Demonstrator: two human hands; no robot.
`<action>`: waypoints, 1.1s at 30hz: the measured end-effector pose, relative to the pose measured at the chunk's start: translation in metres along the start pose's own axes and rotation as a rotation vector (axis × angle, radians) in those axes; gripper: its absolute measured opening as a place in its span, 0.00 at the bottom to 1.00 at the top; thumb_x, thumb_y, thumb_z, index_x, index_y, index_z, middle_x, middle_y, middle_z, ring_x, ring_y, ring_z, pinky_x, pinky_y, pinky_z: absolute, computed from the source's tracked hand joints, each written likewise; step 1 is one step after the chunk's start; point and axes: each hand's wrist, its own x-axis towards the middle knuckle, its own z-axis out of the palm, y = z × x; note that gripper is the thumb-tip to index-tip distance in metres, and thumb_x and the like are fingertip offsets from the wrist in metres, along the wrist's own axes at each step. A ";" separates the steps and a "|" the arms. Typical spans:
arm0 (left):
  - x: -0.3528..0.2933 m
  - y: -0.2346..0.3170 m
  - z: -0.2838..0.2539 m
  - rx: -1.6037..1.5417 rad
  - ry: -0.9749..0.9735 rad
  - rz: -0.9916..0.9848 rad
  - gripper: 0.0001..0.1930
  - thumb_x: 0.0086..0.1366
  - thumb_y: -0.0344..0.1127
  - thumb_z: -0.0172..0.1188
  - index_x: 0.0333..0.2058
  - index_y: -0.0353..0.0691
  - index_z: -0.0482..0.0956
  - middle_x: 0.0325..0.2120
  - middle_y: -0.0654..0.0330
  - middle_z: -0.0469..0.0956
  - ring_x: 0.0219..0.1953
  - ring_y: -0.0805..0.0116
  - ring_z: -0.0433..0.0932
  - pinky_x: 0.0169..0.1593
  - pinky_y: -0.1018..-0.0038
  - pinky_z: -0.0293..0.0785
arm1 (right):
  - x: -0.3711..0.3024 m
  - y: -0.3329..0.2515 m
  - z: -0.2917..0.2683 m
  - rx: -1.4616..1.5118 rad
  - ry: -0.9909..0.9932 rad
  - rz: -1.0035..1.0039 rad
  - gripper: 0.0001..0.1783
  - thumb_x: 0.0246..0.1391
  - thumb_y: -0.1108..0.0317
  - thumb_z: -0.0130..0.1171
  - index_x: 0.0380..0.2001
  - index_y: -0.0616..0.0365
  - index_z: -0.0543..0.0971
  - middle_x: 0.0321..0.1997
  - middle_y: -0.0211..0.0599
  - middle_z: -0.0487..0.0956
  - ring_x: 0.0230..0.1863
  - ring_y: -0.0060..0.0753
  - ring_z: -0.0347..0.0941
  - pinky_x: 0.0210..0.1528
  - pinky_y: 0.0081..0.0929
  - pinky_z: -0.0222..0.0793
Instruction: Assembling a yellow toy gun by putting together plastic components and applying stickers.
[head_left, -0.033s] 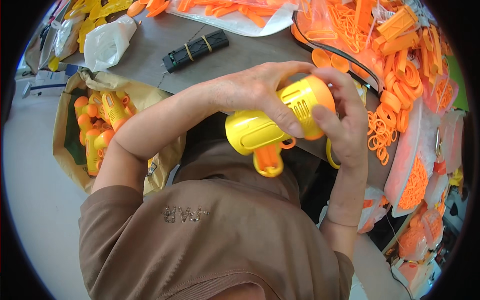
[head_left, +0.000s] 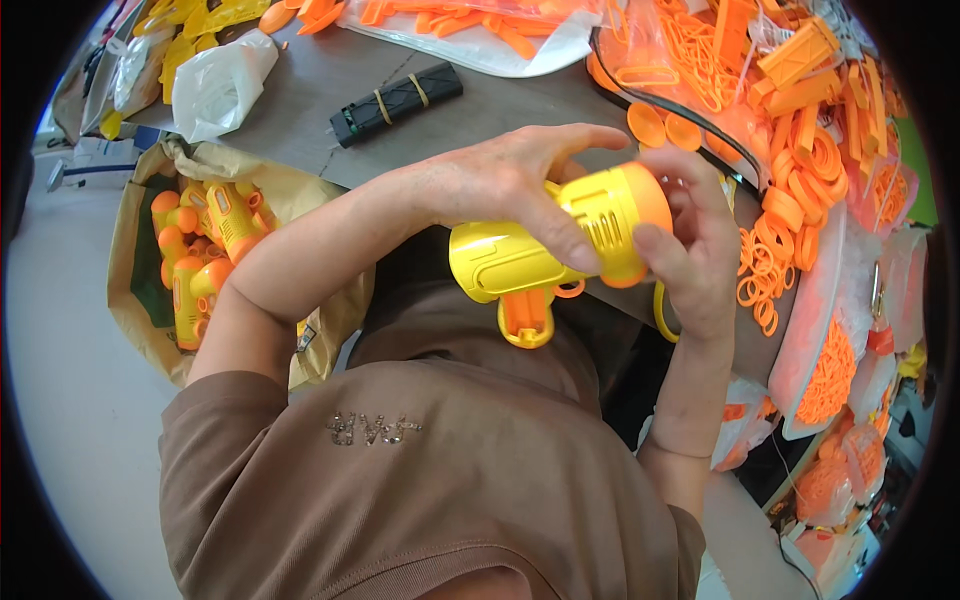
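Observation:
A yellow toy gun [head_left: 520, 255] with an orange front end hangs tilted over my lap. Its thick barrel points up and to the right, and its short orange handle [head_left: 526, 318] faces me. My left hand [head_left: 510, 190] grips the barrel from above, thumb laid across the yellow side and forefinger stretched out past it. Around the orange end curl the fingers of my right hand [head_left: 690, 240], with the thumb at its rim. The palm side of the left fingers is hidden behind the toy. A small orange ring-shaped part [head_left: 570, 289] shows beside the handle.
At left, a brown paper bag [head_left: 130, 265] holds several similar toys. On the grey table [head_left: 300, 85] lie a black banded device [head_left: 400, 103] and a white plastic bag [head_left: 220, 88]. Orange rings [head_left: 760, 275] and loose orange parts [head_left: 800, 60] are heaped at right, near a black cable [head_left: 690, 115].
The toy has turned slightly, its handle shifting a little up and left. My right fingers have moved a little down around the orange end.

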 end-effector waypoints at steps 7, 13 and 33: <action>-0.048 -0.002 0.000 -0.107 0.249 0.024 0.51 0.46 0.34 0.75 0.63 0.34 0.50 0.44 0.52 0.73 0.48 0.66 0.73 0.51 0.72 0.70 | -0.030 0.026 0.017 0.294 0.371 -0.019 0.32 0.51 0.62 0.57 0.57 0.68 0.63 0.51 0.40 0.69 0.50 0.29 0.68 0.54 0.27 0.63; -0.059 -0.032 0.021 -0.043 0.574 0.197 0.24 0.53 0.33 0.64 0.47 0.31 0.69 0.41 0.55 0.75 0.43 0.69 0.75 0.48 0.74 0.70 | -0.037 0.026 0.043 0.243 0.287 0.008 0.36 0.53 0.52 0.57 0.56 0.67 0.61 0.50 0.41 0.69 0.49 0.30 0.68 0.52 0.26 0.64; -0.093 0.041 -0.297 1.524 1.253 -0.322 0.26 0.51 0.56 0.63 0.33 0.35 0.81 0.30 0.45 0.80 0.34 0.51 0.80 0.37 0.64 0.74 | -0.027 0.059 0.046 0.196 0.500 -0.118 0.29 0.56 0.50 0.53 0.49 0.65 0.65 0.45 0.42 0.70 0.44 0.31 0.71 0.48 0.25 0.67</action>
